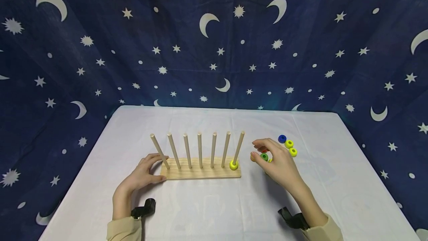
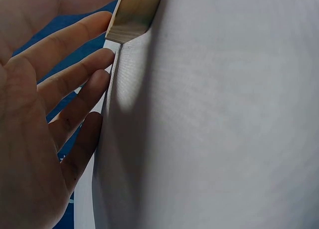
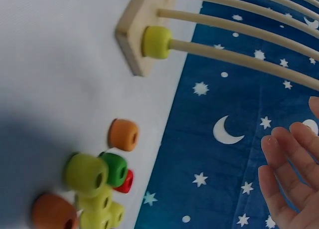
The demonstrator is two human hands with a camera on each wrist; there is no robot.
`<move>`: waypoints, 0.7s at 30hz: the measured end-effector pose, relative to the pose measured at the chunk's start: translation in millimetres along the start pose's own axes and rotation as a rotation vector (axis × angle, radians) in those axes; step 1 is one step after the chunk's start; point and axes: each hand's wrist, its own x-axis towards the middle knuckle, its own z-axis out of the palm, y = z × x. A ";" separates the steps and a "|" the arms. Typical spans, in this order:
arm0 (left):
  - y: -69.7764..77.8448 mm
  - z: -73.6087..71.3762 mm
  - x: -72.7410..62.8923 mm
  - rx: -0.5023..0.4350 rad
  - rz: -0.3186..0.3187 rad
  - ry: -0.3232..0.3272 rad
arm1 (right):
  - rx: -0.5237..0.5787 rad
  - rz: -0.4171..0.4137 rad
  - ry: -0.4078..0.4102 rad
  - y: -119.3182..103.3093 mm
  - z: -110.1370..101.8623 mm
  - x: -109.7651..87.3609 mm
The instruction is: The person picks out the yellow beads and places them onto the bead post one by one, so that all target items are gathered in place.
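A wooden peg stand (image 1: 200, 174) with several upright pegs stands on the table. One yellow bead (image 1: 233, 166) sits at the foot of its rightmost peg. My left hand (image 1: 142, 174) holds the stand's left end, thumb at the near corner and fingers toward the back. To the right of the stand, my right hand (image 1: 282, 164) hovers over loose beads with relaxed fingers, holding nothing. Partly hidden behind it in the head view are a green bead (image 1: 264, 157) and a red one. In the right wrist view, an orange bead (image 3: 123, 134) lies nearest the stand.
Beyond the right hand lie a blue bead (image 1: 282, 139) and yellow beads (image 1: 293, 152). A second orange bead (image 3: 54, 212) shows in the right wrist view. The white-covered table (image 1: 207, 211) meets a dark blue cloth (image 1: 187, 29) with moons and stars.
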 end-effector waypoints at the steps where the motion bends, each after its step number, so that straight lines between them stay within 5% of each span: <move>1: 0.1 0.0 0.1 0.004 0.002 0.001 | -0.008 0.002 0.000 2.1 0.2 -1.5; 21: 2.8 0.8 1.2 -0.008 -0.062 -0.012 | -0.080 0.075 -0.078 47.2 7.4 -26.4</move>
